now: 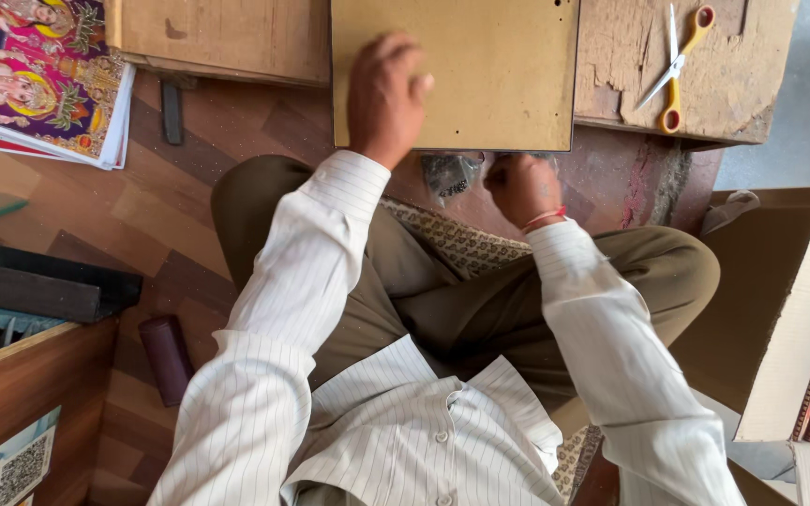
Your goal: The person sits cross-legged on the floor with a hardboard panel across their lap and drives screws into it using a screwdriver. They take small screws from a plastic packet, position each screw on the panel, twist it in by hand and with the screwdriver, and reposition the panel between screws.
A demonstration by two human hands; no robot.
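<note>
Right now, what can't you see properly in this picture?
- Right hand: its fingers curl under the brown board's near edge, so its grip is hidden.
- Left hand: blurred, lying flat on the board.
- Clear plastic bag: the board hides part of it; its contents are too small to tell.
- Colourful prints: cut off by the left edge.
- Scissors: the blades look washed out.

board: tan, flat, holes near its edges, lying on the low wooden bench
left hand: palm down on the board's left part
right hand: closed, just below the board's lower edge, red thread at the wrist
scissors: yellow-handled, right of the board, on the bench
prints: colourful stack, far left of the board
</note>
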